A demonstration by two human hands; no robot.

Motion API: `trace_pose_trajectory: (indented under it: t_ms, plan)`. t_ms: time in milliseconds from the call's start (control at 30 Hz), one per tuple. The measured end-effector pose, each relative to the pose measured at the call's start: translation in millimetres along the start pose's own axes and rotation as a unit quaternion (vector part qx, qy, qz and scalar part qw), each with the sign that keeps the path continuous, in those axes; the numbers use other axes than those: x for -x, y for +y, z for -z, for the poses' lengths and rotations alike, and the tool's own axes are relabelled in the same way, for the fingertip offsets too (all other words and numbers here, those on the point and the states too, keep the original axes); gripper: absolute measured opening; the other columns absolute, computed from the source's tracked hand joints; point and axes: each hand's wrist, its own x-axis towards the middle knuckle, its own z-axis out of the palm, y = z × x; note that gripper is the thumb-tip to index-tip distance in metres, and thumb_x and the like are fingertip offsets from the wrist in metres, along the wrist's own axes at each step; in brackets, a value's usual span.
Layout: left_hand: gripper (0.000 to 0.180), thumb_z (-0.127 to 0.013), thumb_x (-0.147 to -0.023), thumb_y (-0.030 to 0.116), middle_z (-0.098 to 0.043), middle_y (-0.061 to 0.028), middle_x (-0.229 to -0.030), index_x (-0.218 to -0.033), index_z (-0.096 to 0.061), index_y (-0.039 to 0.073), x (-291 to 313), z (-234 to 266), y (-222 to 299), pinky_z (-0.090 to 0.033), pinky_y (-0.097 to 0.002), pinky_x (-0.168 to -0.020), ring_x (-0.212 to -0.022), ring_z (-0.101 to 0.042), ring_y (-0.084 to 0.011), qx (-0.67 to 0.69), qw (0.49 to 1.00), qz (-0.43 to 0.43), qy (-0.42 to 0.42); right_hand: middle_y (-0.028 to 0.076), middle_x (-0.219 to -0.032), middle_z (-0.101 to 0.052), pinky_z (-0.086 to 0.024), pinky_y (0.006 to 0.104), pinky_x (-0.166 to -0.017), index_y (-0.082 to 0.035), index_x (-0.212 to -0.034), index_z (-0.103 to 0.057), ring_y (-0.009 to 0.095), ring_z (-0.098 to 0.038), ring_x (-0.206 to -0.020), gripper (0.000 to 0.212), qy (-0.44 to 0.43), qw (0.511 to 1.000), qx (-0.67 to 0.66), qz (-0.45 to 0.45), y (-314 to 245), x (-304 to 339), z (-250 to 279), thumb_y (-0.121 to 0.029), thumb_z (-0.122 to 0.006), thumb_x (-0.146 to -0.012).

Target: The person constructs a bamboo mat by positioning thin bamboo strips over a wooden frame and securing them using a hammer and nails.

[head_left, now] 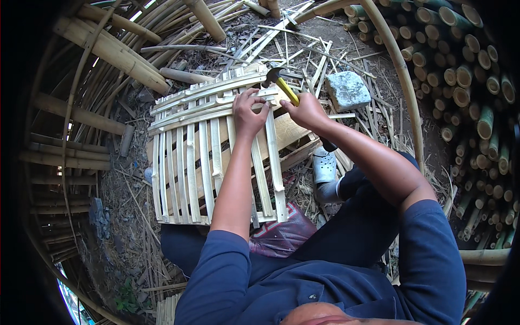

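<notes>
My right hand (307, 112) is closed round the handle of a claw hammer (287, 91) with a yellow shaft. Its dark head is raised over the right end of a bamboo slat panel (190, 157), and its black butt shows below my wrist. On the panel's crosswise strips (208, 110) rests my left hand (250, 114), its fingers curled toward the thumb close to the hammer head. Whatever lies between those fingertips is too small to make out. The panel has several parallel slats and lies over a wooden board (292, 131) in front of my legs.
A pale stone block (348, 90) sits beyond my right forearm. Cut bamboo poles (460, 76) are stacked at the right. Thick bamboo poles (116, 57) frame the left side. Split strips (271, 40) litter the ground ahead. A red-patterned sack (284, 233) lies under the panel's near edge.
</notes>
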Motion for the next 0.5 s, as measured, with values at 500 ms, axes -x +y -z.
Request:
trace_pose_trajectory:
  t_ms: [500]
  plan:
    - [0.009, -0.077, -0.077, 0.016, -0.070, -0.0080, -0.115, -0.082, -0.074, 0.009, 0.2, 3.3, 1.8, -0.040, -0.0462, -0.110, -0.114, -0.062, -0.0302, 0.031, 0.999, 0.006, 0.013, 0.014, -0.077, -0.071, -0.053, 0.0386, -0.050, 0.007, -0.087, -0.067, 0.023, -0.070, -0.061, 0.051, 0.000, 0.982, -0.113, -0.152, -16.2, -23.3, -30.2, -0.041, -0.083, -0.084]
